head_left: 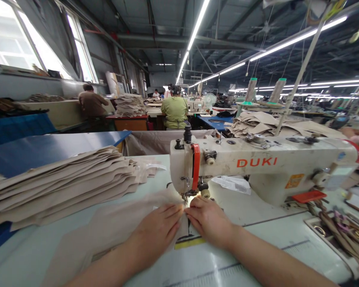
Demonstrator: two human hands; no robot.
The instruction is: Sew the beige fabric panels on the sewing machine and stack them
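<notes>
A white DUKI sewing machine (257,167) stands on the pale table (257,223). A beige fabric piece (113,227) lies flat under its needle area (187,195). My left hand (155,231) presses flat on the fabric just left of the needle, fingers together. My right hand (209,219) rests flat on the table right of the needle, its fingertips touching the fabric's edge. The two hands almost meet in front of the presser foot. The fabric looks blurred.
A tall stack of beige cut pieces (56,187) lies at the left. More pieces (269,127) pile behind the machine. Straps and metal rings (341,227) fill a tray at the right. Two people (175,111) work with their backs turned at far tables.
</notes>
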